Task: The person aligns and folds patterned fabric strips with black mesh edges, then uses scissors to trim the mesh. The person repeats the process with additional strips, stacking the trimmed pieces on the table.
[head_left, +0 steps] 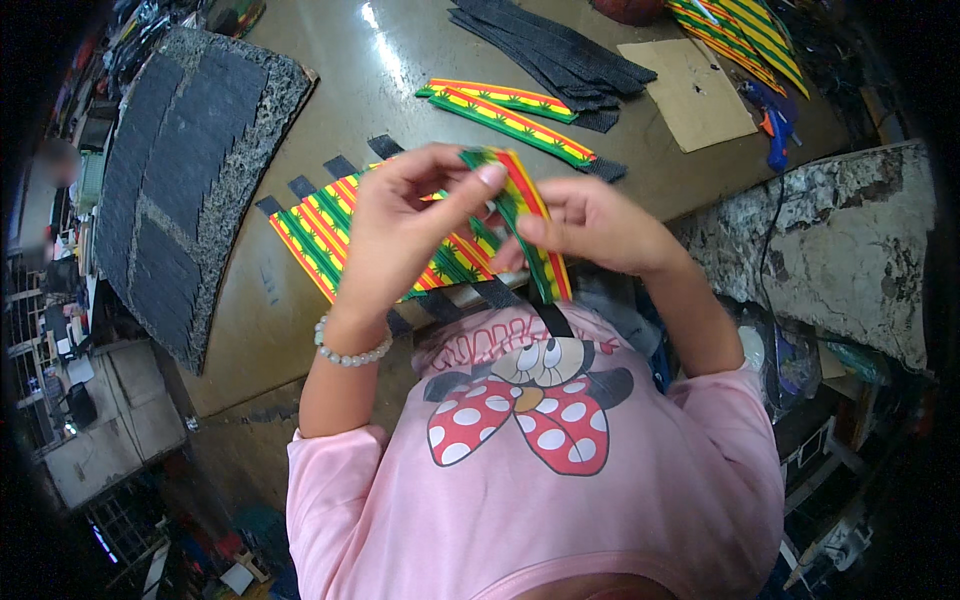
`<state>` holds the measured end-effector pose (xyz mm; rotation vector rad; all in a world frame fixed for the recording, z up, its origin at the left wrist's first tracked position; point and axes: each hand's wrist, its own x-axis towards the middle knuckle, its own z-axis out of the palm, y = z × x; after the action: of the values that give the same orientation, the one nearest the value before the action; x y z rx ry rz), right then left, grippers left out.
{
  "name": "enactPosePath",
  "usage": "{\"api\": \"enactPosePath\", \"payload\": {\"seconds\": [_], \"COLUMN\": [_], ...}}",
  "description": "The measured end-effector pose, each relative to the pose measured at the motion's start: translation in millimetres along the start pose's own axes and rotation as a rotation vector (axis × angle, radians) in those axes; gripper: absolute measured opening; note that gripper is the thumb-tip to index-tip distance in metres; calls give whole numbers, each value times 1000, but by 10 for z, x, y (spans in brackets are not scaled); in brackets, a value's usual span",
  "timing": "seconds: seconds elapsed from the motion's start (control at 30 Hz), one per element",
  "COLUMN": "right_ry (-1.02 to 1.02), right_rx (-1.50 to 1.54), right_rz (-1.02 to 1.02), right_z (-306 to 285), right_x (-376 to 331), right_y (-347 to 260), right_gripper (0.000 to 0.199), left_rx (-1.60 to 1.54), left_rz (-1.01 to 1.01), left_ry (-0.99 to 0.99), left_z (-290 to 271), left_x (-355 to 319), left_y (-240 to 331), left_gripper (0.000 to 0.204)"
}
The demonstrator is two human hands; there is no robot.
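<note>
Between my two hands is a striped fabric strip point(532, 215) in red, yellow and green, held tilted above the table. A black strap end point(552, 320) hangs below it. My left hand point(415, 205), with a beaded bracelet at the wrist, pinches the strip's upper end between thumb and fingers. Lower down, my right hand point(595, 222) has its thumb and fingers closed on the strip's side. Under my left hand lies a row of similar striped strips point(315, 235) printed with dark leaves, with black webbing ends point(340, 166) sticking out on both sides.
Two loose striped strips point(510, 110) lie beyond my hands, near a pile of black webbing pieces point(545, 50). At the right are cardboard point(690, 95), a blue glue gun point(780, 135) with a cord and more striped fabric point(750, 35). A rough dark board point(185, 170) leans over the left side.
</note>
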<state>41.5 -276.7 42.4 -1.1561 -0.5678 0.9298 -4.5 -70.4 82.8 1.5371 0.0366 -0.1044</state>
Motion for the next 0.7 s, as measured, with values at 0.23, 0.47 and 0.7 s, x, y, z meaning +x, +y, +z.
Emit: {"api": "enactPosePath", "payload": {"seconds": [0.23, 0.47, 0.7], "right_ry": [241, 560, 785], "right_rx": [-508, -1595, -1436], "right_rz": [113, -254, -15], "right_z": [-153, -334, -500], "right_x": [-382, -670, -1036], "right_y": [-64, 75, 107], "right_gripper": [31, 49, 49], "left_rx": [95, 818, 934], "left_rz": [446, 446, 434], "left_ry": [38, -186, -260], "left_z": [-563, -346, 88], "left_x": [-58, -192, -210], "left_y": [-1, -464, -393], "left_gripper": [18, 32, 28]}}
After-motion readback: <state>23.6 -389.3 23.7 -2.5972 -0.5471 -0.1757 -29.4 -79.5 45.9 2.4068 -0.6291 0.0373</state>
